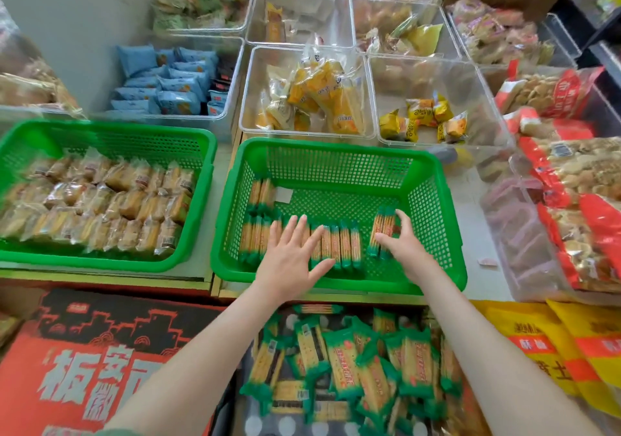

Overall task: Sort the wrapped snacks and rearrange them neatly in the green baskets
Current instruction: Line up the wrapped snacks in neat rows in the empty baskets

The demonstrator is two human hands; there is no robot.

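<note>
in the middle green basket (336, 148): left grip (291, 254) open, fingers spread flat on the row of green cracker packs (346, 245). right grip (405, 245) clasps two upright packs (381, 225) near the row's right end.

Bright, even light — soft shadows, motion blur, wide-angle bending at edges.

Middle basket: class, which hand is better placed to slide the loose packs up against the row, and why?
Right. The right hand grips the loose packs, just across the gap from the row; the left hand lies flat on that row, steadying it.
</note>
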